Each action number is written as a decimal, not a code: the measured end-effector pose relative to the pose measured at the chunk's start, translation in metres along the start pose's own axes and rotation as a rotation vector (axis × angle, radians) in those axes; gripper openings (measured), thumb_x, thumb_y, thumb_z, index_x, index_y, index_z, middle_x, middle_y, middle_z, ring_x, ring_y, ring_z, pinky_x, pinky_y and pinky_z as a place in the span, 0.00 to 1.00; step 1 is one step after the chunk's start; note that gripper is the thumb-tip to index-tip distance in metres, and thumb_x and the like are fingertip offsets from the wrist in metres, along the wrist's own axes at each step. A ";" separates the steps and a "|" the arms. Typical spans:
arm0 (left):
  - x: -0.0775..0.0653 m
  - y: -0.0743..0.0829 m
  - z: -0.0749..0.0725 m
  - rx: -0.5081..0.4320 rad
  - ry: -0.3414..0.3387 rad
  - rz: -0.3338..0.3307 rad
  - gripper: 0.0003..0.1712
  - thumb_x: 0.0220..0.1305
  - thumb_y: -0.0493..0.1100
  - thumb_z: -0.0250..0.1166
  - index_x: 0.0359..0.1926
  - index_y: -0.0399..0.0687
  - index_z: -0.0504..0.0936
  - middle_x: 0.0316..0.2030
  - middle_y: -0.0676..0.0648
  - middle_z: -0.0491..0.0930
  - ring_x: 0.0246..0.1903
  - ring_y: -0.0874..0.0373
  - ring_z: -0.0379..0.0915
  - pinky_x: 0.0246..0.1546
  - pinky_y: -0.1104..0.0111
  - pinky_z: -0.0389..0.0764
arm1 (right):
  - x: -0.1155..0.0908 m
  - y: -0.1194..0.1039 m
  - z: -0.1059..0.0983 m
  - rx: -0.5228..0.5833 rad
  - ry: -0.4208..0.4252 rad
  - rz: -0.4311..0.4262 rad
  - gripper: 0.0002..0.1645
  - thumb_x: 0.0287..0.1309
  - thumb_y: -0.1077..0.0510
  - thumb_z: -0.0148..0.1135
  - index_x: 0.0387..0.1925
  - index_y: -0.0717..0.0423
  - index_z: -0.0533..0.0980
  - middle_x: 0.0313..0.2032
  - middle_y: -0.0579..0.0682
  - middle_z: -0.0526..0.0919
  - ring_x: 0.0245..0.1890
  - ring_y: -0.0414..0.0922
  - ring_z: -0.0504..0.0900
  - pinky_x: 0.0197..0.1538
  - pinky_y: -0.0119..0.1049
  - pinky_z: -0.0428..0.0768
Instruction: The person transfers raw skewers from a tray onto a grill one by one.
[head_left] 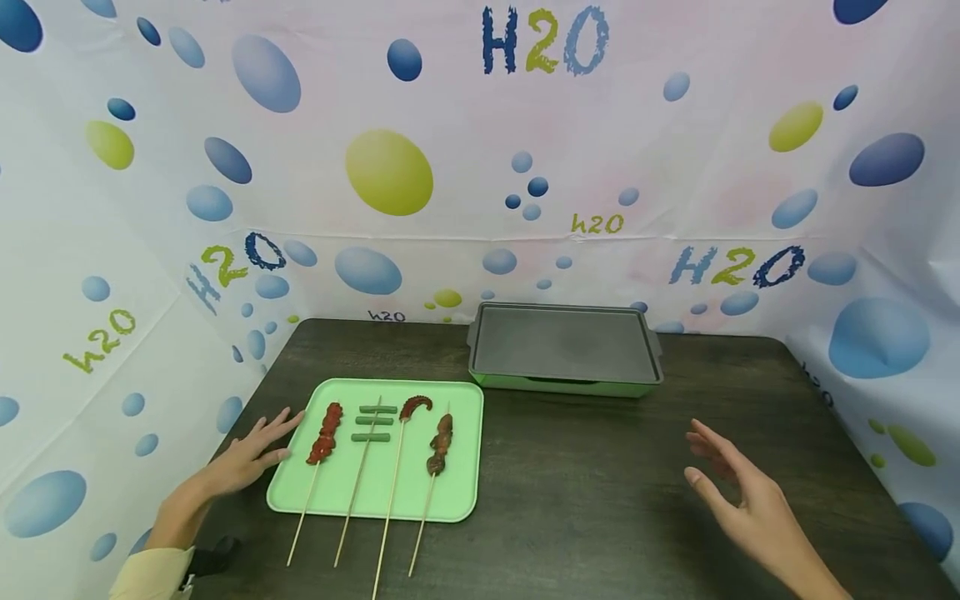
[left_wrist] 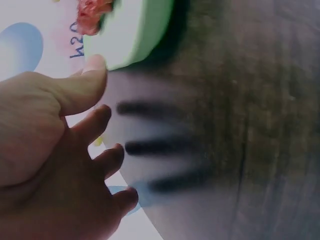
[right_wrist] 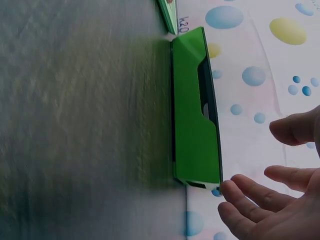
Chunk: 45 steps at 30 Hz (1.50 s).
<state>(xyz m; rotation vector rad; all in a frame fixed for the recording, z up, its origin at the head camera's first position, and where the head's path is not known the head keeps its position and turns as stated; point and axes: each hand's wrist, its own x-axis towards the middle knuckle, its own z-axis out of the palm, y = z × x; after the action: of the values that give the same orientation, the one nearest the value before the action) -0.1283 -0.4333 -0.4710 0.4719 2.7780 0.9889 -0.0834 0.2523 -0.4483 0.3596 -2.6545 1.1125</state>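
Note:
My left hand (head_left: pixel 243 458) is beside the left edge of a light green tray (head_left: pixel 457 500), fingers spread and nothing in its grasp. Skewers lie side by side on the tray, their sticks reaching past its front edge: a red meat skewer (head_left: pixel 326 433), one with green pieces (head_left: pixel 372 421), one with a curled tentacle (head_left: pixel 415 405), and one with brown chunks (head_left: pixel 441 446). In the left wrist view the thumb is close to the tray's corner (left_wrist: pixel 145 40). Over the table's right side hovers my right hand (head_left: pixel 750 500), relaxed and holding nothing.
A green grill with a dark flat plate (head_left: pixel 566 342) stands at the back of the dark wooden table (head_left: pixel 585 467), right of the tray. Its green front (right_wrist: pixel 192 110) shows in the right wrist view. A curtain (head_left: pixel 450 100) with bubble prints hangs behind and around the table.

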 end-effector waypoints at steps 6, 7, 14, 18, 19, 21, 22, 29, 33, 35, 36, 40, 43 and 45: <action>-0.002 -0.001 0.000 -0.094 -0.042 -0.006 0.37 0.75 0.38 0.60 0.80 0.44 0.58 0.74 0.17 0.38 0.66 0.08 0.21 0.47 0.15 0.23 | -0.006 -0.002 0.016 0.116 -0.042 -0.009 0.38 0.70 0.64 0.64 0.77 0.54 0.63 0.61 0.57 0.78 0.56 0.20 0.71 0.54 0.11 0.66; -0.001 0.000 0.000 -0.095 -0.046 -0.015 0.38 0.75 0.39 0.61 0.80 0.43 0.58 0.73 0.15 0.38 0.66 0.09 0.20 0.48 0.15 0.23 | -0.006 -0.002 0.019 0.134 -0.043 -0.014 0.38 0.69 0.65 0.65 0.76 0.54 0.63 0.61 0.53 0.78 0.56 0.21 0.72 0.54 0.12 0.67; 0.005 0.010 0.008 -0.085 -0.041 -0.005 0.37 0.74 0.40 0.62 0.79 0.44 0.61 0.73 0.16 0.39 0.68 0.10 0.21 0.49 0.15 0.24 | -0.008 -0.014 0.032 0.303 -0.120 0.013 0.34 0.72 0.65 0.61 0.75 0.57 0.64 0.60 0.58 0.80 0.56 0.30 0.79 0.55 0.21 0.76; 0.008 0.016 0.016 -0.064 -0.029 0.000 0.37 0.74 0.41 0.63 0.79 0.48 0.62 0.74 0.18 0.42 0.69 0.11 0.23 0.50 0.16 0.24 | -0.009 -0.021 0.036 0.365 -0.180 0.046 0.33 0.73 0.64 0.61 0.75 0.59 0.64 0.59 0.64 0.79 0.55 0.36 0.82 0.55 0.24 0.78; 0.009 0.018 0.018 -0.058 -0.024 0.003 0.37 0.73 0.42 0.63 0.79 0.48 0.63 0.74 0.18 0.42 0.69 0.11 0.24 0.50 0.16 0.24 | -0.009 -0.023 0.037 0.370 -0.189 0.047 0.33 0.72 0.64 0.61 0.75 0.59 0.64 0.59 0.64 0.79 0.55 0.37 0.83 0.55 0.25 0.79; 0.009 0.022 0.022 -0.045 -0.017 0.002 0.37 0.73 0.43 0.64 0.79 0.50 0.64 0.75 0.19 0.44 0.70 0.12 0.25 0.52 0.16 0.24 | -0.009 -0.025 0.040 0.387 -0.206 0.061 0.33 0.72 0.63 0.62 0.74 0.59 0.65 0.59 0.63 0.80 0.54 0.38 0.84 0.55 0.26 0.80; 0.009 0.024 0.023 -0.040 -0.013 -0.001 0.36 0.73 0.43 0.64 0.79 0.50 0.64 0.75 0.20 0.45 0.70 0.13 0.26 0.52 0.17 0.25 | -0.008 -0.026 0.041 0.401 -0.218 0.067 0.33 0.72 0.63 0.62 0.74 0.60 0.65 0.59 0.64 0.80 0.53 0.39 0.85 0.54 0.27 0.80; 0.020 0.040 0.038 -0.017 0.006 -0.010 0.36 0.72 0.46 0.65 0.76 0.44 0.67 0.76 0.23 0.48 0.71 0.15 0.29 0.55 0.18 0.26 | -0.011 -0.026 0.053 0.496 -0.393 0.195 0.36 0.74 0.59 0.60 0.76 0.66 0.61 0.61 0.67 0.76 0.53 0.46 0.84 0.50 0.32 0.83; 0.030 0.051 0.047 -0.004 0.009 -0.006 0.36 0.71 0.48 0.66 0.76 0.43 0.68 0.76 0.24 0.49 0.72 0.16 0.30 0.56 0.18 0.28 | -0.015 -0.024 0.057 0.566 -0.461 0.257 0.37 0.75 0.58 0.59 0.76 0.68 0.58 0.60 0.69 0.77 0.52 0.45 0.85 0.50 0.34 0.83; 0.033 0.057 0.051 0.003 0.021 -0.004 0.37 0.70 0.48 0.68 0.75 0.43 0.69 0.76 0.25 0.51 0.72 0.16 0.31 0.56 0.18 0.29 | -0.017 -0.023 0.058 0.617 -0.492 0.253 0.36 0.76 0.59 0.58 0.76 0.70 0.57 0.58 0.70 0.78 0.51 0.45 0.86 0.50 0.36 0.84; 0.034 0.060 0.053 0.006 0.026 -0.005 0.37 0.69 0.48 0.68 0.75 0.43 0.70 0.76 0.25 0.51 0.72 0.16 0.32 0.57 0.18 0.30 | -0.018 -0.022 0.059 0.645 -0.510 0.252 0.36 0.76 0.59 0.57 0.76 0.71 0.57 0.57 0.69 0.78 0.50 0.45 0.86 0.50 0.36 0.84; 0.039 0.072 0.061 0.030 0.044 -0.010 0.38 0.66 0.49 0.70 0.74 0.43 0.71 0.75 0.26 0.53 0.73 0.17 0.35 0.58 0.19 0.32 | -0.024 -0.020 0.064 0.846 -0.617 0.275 0.34 0.78 0.61 0.53 0.75 0.74 0.55 0.54 0.67 0.82 0.50 0.48 0.87 0.50 0.40 0.85; 0.043 0.079 0.068 0.042 0.045 -0.007 0.39 0.65 0.49 0.71 0.74 0.44 0.71 0.75 0.27 0.54 0.73 0.18 0.36 0.59 0.19 0.33 | -0.030 -0.020 0.068 1.002 -0.693 0.333 0.33 0.79 0.62 0.51 0.75 0.74 0.55 0.54 0.64 0.83 0.50 0.51 0.87 0.51 0.42 0.85; 0.046 0.084 0.073 0.049 0.043 -0.001 0.39 0.65 0.50 0.71 0.74 0.44 0.71 0.75 0.28 0.55 0.73 0.18 0.37 0.59 0.20 0.33 | -0.034 -0.021 0.069 1.076 -0.725 0.375 0.33 0.79 0.63 0.50 0.75 0.73 0.55 0.54 0.64 0.84 0.52 0.52 0.87 0.53 0.43 0.84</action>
<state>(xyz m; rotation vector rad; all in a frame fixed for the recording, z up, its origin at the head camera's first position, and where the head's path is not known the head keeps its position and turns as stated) -0.1337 -0.3135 -0.4755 0.4604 2.8463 0.9435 -0.0537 0.1928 -0.4923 0.5131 -2.3669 2.9694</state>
